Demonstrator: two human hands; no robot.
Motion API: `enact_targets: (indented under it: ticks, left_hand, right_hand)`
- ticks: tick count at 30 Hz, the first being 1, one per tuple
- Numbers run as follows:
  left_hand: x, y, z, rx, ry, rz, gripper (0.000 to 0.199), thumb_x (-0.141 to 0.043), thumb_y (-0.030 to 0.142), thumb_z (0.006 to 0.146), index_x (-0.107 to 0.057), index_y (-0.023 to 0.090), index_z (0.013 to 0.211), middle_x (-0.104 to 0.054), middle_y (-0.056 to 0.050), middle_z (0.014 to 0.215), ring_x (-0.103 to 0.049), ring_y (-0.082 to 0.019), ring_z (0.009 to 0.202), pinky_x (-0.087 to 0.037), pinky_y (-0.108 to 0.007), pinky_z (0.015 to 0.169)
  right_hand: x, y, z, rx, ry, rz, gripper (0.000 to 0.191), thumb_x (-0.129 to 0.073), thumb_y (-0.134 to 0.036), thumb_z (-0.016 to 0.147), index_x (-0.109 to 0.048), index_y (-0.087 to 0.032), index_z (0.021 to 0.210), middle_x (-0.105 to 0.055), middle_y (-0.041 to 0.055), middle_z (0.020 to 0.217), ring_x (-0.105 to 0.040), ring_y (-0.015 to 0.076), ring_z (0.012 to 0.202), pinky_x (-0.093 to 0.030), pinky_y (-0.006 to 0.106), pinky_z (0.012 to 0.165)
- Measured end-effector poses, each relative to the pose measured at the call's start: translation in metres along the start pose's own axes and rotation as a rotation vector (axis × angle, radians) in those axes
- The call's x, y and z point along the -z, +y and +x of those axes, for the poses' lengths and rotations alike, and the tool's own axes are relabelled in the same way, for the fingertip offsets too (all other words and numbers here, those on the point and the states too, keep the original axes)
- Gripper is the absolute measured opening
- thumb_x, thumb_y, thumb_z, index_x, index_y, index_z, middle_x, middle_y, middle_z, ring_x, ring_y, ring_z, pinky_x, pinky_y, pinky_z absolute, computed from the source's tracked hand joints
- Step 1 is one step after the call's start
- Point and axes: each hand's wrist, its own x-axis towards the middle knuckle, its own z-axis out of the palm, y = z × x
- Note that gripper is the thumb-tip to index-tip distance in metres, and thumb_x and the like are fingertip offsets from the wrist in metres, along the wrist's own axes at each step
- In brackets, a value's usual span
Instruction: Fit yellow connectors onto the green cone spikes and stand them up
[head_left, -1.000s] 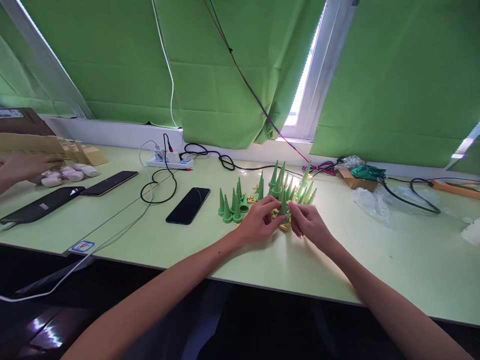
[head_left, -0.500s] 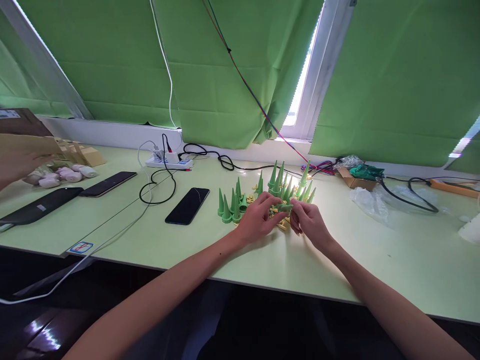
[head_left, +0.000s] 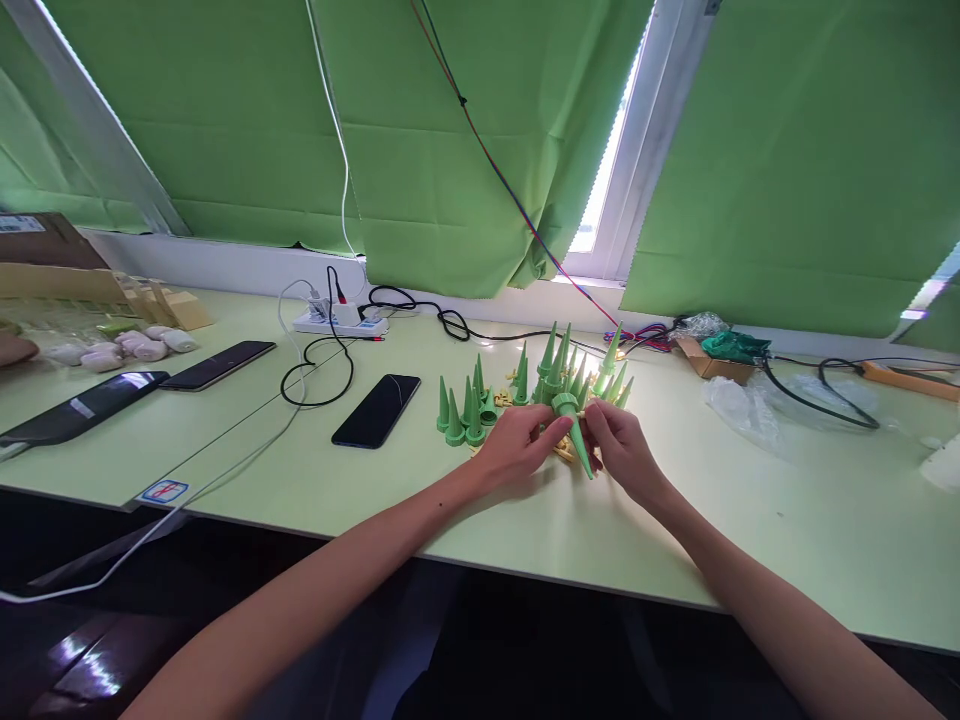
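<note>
A green plastic cone spike (head_left: pixel 576 432) is tilted between my hands, its ringed collar up and its tip pointing down toward me. My left hand (head_left: pixel 517 440) is closed on it, thumb and fingers at the collar. The fingertips of my right hand (head_left: pixel 619 440) are pinched at the collar's right side, where a small yellow piece (head_left: pixel 583 414) just shows. Behind and to the left, several green cone spikes (head_left: pixel 473 420) stand upright. Small yellow plastic pieces (head_left: pixel 564 449) lie scattered among them, partly hidden by my hands.
A black phone (head_left: pixel 376 411) lies left of the spikes; two more dark devices are farther left. A power strip (head_left: pixel 341 322) and cables run along the back. At right are a small cardboard box (head_left: pixel 712 362) and clear plastic bags (head_left: pixel 742 410). Another person's hand (head_left: pixel 16 348) shows at far left.
The spike has turned from lying roughly sideways between my fingers to pointing its tip down toward me. The other person's hand at far left has drawn back toward the edge.
</note>
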Motion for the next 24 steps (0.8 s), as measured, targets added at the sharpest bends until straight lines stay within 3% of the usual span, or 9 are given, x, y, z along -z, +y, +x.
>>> enact_targets:
  ticks: [6,17,24]
  left_hand:
    - [0.0019,0.0026,0.0004,0.022,-0.007,-0.069,0.047,-0.047,0.055,0.095,-0.050,0.016,0.070,-0.049,0.002,0.066,-0.042,-0.010,0.059,-0.031,-0.025,0.056]
    - [-0.0002,-0.0019,-0.0015,-0.095,0.027,-0.043,0.036,-0.063,0.049,0.088,-0.054,0.017,0.074,-0.048,0.003,0.067,-0.041,-0.008,0.054,-0.034,-0.024,0.053]
    - [-0.0024,-0.0059,-0.0027,-0.200,0.023,-0.039,0.029,-0.064,0.045,0.088,-0.063,0.018,0.099,-0.054,0.001,0.079,-0.042,-0.006,0.053,-0.037,-0.021,0.051]
  right_hand:
    - [0.0004,-0.0018,-0.0003,-0.031,-0.016,0.025,0.049,-0.053,-0.064,0.090,-0.043,-0.022,0.067,-0.047,-0.0050,0.051,-0.044,0.0096,0.036,-0.035,0.024,0.033]
    - [0.0015,-0.0040,-0.0012,-0.035,0.006,0.012,0.057,-0.050,-0.063,0.092,-0.043,-0.021,0.054,-0.044,-0.0033,0.040,-0.041,0.0095,0.033,-0.032,0.025,0.035]
    - [0.0017,-0.0043,-0.0021,-0.030,0.013,-0.026,0.065,-0.044,-0.066,0.093,-0.040,-0.021,0.046,-0.044,-0.0013,0.035,-0.038,0.0090,0.032,-0.032,0.025,0.037]
